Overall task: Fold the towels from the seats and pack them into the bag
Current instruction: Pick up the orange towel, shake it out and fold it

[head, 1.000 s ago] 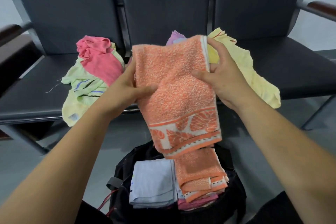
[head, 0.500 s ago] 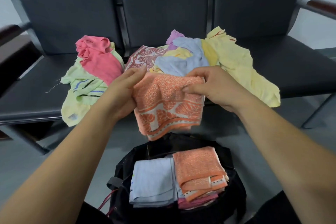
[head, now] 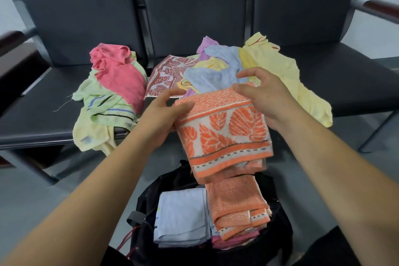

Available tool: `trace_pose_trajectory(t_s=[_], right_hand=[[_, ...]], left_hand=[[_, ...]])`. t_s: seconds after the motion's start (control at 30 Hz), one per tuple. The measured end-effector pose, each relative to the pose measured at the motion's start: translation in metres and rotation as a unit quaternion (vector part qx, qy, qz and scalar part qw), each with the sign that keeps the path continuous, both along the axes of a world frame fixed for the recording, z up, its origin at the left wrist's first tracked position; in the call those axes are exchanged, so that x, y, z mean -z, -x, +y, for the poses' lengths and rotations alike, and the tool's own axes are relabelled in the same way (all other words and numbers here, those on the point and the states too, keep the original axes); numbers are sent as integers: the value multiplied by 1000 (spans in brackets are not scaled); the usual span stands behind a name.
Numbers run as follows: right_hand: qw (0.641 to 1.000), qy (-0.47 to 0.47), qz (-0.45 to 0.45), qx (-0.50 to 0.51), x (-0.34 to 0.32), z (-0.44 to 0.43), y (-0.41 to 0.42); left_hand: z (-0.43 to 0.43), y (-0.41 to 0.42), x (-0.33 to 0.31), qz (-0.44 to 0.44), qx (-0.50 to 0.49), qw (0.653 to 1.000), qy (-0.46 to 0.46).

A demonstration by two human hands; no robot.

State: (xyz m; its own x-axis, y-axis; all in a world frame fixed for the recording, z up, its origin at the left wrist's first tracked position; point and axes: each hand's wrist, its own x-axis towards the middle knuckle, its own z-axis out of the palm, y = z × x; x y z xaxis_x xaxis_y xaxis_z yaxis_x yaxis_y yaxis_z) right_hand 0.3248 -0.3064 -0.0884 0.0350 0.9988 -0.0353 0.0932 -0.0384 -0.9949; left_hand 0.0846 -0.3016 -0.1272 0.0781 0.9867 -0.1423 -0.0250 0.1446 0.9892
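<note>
I hold a folded orange towel [head: 224, 129] with a leaf border in the air above the open black bag [head: 278, 227]. My left hand [head: 164, 112] grips its left edge, thumb on top. My right hand [head: 265, 97] grips its right edge with the thumb on top. Inside the bag lie a folded light blue towel [head: 181, 216], a folded orange towel [head: 235, 203] and a pink one [head: 228, 242] underneath. Unfolded towels lie on the seats: a pink one [head: 121, 71] on a pale green one [head: 101, 110], and a heap with a blue [head: 216, 71], red-patterned [head: 168, 73] and yellow towel [head: 289, 77].
A row of dark padded seats [head: 38, 110] with backrests stands in front of me. Wooden armrests [head: 382, 8] stick out at both ends. Grey floor [head: 43, 196] surrounds the bag, which sits close to my legs.
The orange towel went from hanging long between my hands to a compact fold. It now sits lower and nearer, over the bag.
</note>
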Motion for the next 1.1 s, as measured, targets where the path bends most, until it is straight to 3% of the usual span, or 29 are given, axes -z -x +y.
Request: trace_pose_trajectory(t_s=[0.1,0.17,0.27,0.33,0.43,0.5,0.57,0.7,0.77,0.87,0.93,1.1], right_hand=[[1000,20,12,5,-3,0,-3],[999,26,36,2,-2,1,-6],[992,36,58,-102,-3,-1,-14],[986,8,-25,-166,-2,-3,-17],[972,-46,-189,-134,0,-8,-13],[962,-64,-251,-91,4,-7,-12],[955,-86,-278,-63,7,-5,-16],[969,-100,-221,-42,14,-8,-30],[984,-81,-154,-36,20,-9,-37],[999,-19,3,-29,37,-10,-47],[998,29,51,-30,53,-13,-52],[991,129,45,12,105,-24,-61]], left_hand=[[0,-1,-3,-42,-17,999,13],[0,3,-4,-54,34,998,-3],[0,5,-5,-17,88,995,-51],[2,6,-4,12,61,996,-69],[4,9,1,84,10,991,-100],[4,8,1,185,-1,970,-155],[2,3,-2,302,-16,927,-221],[1,-4,-1,379,-23,880,-285],[4,-5,5,359,-14,893,-271],[1,-10,14,241,37,945,-218],[-5,-19,24,205,65,962,-169],[-20,-48,68,297,57,948,-99]])
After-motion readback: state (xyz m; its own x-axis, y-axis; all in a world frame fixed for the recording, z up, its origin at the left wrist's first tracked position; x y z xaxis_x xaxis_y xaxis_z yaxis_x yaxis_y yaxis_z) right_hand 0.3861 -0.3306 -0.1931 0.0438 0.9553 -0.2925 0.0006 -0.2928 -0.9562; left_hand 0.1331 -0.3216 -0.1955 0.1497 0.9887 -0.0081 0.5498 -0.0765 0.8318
